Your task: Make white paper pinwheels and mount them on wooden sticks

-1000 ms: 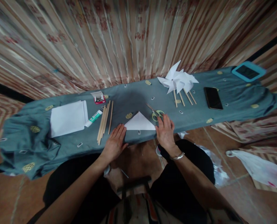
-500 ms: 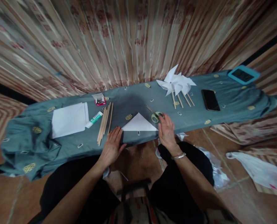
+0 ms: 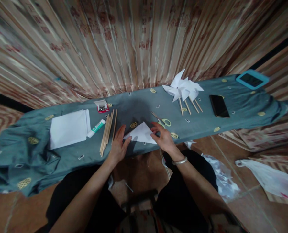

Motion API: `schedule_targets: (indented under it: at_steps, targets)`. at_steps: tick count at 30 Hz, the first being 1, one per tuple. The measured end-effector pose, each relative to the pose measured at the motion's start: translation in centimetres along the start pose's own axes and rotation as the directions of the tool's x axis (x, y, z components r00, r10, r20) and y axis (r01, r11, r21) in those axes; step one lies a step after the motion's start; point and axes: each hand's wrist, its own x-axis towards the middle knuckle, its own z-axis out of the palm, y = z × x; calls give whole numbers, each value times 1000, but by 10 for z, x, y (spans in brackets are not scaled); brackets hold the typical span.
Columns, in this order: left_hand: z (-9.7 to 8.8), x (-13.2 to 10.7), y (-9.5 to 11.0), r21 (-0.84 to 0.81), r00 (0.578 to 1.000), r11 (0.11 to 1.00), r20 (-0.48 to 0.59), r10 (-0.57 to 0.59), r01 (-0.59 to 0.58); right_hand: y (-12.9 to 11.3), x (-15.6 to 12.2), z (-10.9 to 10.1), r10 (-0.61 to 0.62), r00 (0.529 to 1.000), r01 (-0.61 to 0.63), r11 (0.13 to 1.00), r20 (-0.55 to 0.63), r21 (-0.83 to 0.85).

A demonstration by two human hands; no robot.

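Observation:
A white sheet of paper (image 3: 141, 132) folded into a triangle sits at the front of the cloth-covered table, its point facing away from me. My left hand (image 3: 119, 144) has its left corner between thumb and fingers. At the right corner, my right hand (image 3: 163, 138) grips the paper with thumb and fingertips and hides that end. Just beyond my right fingers lie scissors (image 3: 165, 122) with pale green handles, touched by neither hand. Several wooden sticks (image 3: 107, 132) lie left of my left hand.
Left: a stack of white paper (image 3: 69, 128), a glue stick (image 3: 96, 128) and an open red box (image 3: 102, 106) of small metal pieces. Right: paper pinwheels (image 3: 181, 86) on sticks, a phone (image 3: 219, 105) and a blue-framed device (image 3: 252, 79). A curtain (image 3: 134, 48) hangs behind the table.
My right hand has left the scissors' handles and moved left onto the paper's right corner. My left thumb has come onto the left corner. The triangle has turned slightly and shifted toward me.

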Motion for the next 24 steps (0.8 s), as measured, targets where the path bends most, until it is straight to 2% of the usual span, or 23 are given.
schedule_targets:
  at_steps: [5,7,11,15,17,19,21,22,24]
  targets:
    - [-5,10,4,-278,977,939,-2,-214,205,-3,0,-6,-65,997,72,966,-34,248]
    - [-7,14,6,-383,961,885,27,-277,266,-6,1,-10,-64,996,80,955,-65,287]
    - [-10,19,15,-528,933,772,142,-332,355,-14,2,-18,-53,991,88,950,-124,301]
    - [-10,18,28,-617,837,570,343,-426,542,-18,1,-21,-82,986,125,940,-146,317]
    - [-8,18,32,-644,808,499,377,-452,580,-16,2,-24,-99,983,143,941,-156,307]
    - [-8,18,32,-675,817,490,318,-482,552,-10,7,-29,-92,975,144,955,-203,259]
    - [-9,20,29,-698,835,528,188,-517,484,-1,13,-36,-62,960,102,986,-274,133]
    - [-10,22,26,-703,841,553,119,-529,447,4,16,-39,-51,953,61,998,-297,24]
    - [-14,24,21,-695,854,611,8,-521,379,12,21,-44,-29,967,-39,965,-255,-258]
